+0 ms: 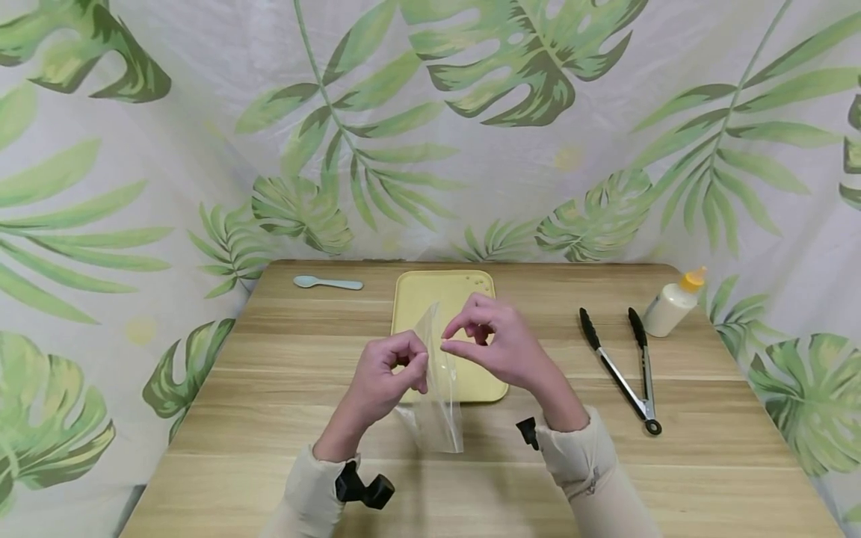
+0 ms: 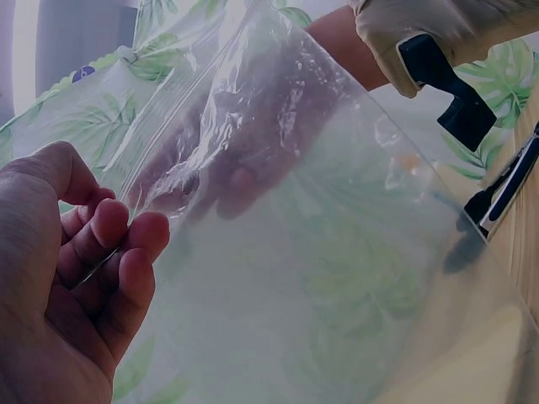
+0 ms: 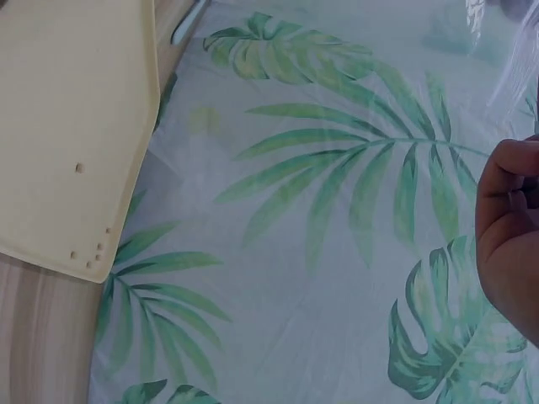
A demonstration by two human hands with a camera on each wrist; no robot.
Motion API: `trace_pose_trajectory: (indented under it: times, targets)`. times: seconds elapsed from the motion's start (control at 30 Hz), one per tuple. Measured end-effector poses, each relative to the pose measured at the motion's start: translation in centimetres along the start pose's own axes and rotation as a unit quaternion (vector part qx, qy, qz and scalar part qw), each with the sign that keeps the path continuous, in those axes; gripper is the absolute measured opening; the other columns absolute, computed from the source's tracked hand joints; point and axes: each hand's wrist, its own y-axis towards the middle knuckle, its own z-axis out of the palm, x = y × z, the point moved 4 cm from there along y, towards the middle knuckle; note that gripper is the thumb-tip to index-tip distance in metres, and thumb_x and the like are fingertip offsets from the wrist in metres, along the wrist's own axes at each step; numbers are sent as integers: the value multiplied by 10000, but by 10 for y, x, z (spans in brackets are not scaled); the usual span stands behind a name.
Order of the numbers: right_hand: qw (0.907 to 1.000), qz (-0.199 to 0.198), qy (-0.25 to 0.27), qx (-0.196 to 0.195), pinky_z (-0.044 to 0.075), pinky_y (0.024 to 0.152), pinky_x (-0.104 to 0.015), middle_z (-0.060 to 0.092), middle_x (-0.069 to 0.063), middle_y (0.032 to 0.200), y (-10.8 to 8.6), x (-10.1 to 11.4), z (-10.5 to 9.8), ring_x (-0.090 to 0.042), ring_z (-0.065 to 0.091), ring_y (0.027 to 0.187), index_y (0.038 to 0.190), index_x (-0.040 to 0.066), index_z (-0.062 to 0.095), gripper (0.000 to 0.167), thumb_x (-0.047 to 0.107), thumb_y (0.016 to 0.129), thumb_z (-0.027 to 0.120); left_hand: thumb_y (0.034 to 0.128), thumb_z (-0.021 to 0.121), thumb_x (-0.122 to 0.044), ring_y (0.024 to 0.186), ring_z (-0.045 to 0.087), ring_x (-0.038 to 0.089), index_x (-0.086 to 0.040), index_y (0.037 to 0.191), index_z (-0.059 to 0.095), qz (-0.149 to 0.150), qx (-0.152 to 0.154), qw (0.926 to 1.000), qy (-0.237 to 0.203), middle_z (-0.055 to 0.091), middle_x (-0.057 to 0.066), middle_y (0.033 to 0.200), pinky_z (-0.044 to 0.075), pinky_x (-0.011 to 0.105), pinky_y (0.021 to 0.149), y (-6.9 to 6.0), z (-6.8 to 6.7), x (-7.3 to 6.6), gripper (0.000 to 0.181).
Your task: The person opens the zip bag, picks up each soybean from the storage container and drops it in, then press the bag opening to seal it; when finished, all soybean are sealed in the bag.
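Around the centre of the frame, the left hand point(image 1: 383, 377) pinches the clear bag point(image 1: 444, 422) by its edge, though I cannot tell whether the right hand point(image 1: 496, 340) grips it, so uneven tugging could make the clear bag slip loose or tear.

Left sleeve point(image 1: 306, 493): pale beige, puffy cloth, cuff gathered at wrist. Right sleeve point(image 1: 608, 501): matching beige, creased, small grey detail point(image 1: 592, 482) near cuff, nature unclear. Left wrist unit point(image 1: 366, 492): black, chunky, knob-like end. Right wrist unit point(image 2: 459, 105): black, angular, bent, blocky tip. Left hand point(image 1: 386, 373), right hand point(image 1: 499, 344): bare.
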Motion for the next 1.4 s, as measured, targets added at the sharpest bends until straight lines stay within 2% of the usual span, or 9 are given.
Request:
trace_pose_trajectory:
  times: [0.23,0.47,0.53,0.63,0.77,1.03,1.2,1.27,1.4]
  targets:
    - [9988,-81,-367,321,403,549,-195,505,69,761,-1,8,10,-89,451,645,896,145,785,102,136,834,866,957,567,71,511,639,130,-41,795,613,84,-17,10000,-33,580,81,561,557,291,535,0,0,1,203]
    - [9974,-16,-483,528,377,550,-200,572,-12,787,-2,14,16,-213,473,615,942,134,805,122,127,835,863,958,572,76,513,637,123,-32,797,624,96,-43,9999,-76,583,72,560,554,291,538,0,0,-1,201]
    - [9974,35,-469,549,378,554,-203,582,-34,797,-2,13,16,-208,471,621,956,131,807,133,124,836,862,959,572,77,513,637,126,-26,796,623,88,-41,9999,-80,585,72,561,554,292,539,1,0,-2,200]
    - [9976,131,-403,551,385,562,-200,573,0,802,-2,12,14,-155,463,640,966,137,810,128,129,846,855,959,569,72,512,639,129,-33,793,620,66,-45,9999,-62,588,71,561,554,291,539,1,-1,-2,202]
    - [9986,201,-236,430,398,565,-202,526,55,795,-1,12,8,-105,443,664,965,143,814,115,128,856,846,955,567,68,510,640,135,-48,787,613,103,-44,9999,-43,586,78,559,552,293,538,1,-1,-2,210]
    - [9995,266,138,105,413,566,-202,477,32,776,1,9,-8,-136,419,651,988,102,811,147,72,848,841,945,562,90,503,638,154,-34,780,596,181,-21,9998,-71,579,89,548,547,291,520,1,-1,-3,209]
    - [9988,275,403,-106,337,545,-207,486,-73,772,3,5,-19,-137,401,624,992,81,798,151,17,855,812,949,563,86,503,636,151,-32,780,594,173,-15,9998,-91,579,92,552,546,288,515,1,-1,-3,208]
    - [9983,342,419,-224,331,536,-204,490,-107,779,5,2,-24,-125,403,626,995,69,795,149,8,860,801,951,564,82,503,636,149,-30,780,594,188,-21,9998,-112,578,95,553,547,289,513,1,-1,-3,206]
    - [9959,669,365,-487,345,544,-196,491,-72,788,8,-17,-32,-117,430,674,1010,56,793,126,39,885,790,947,564,83,501,639,147,-30,777,592,218,-47,9997,-127,575,94,549,548,290,512,1,-2,-4,207]
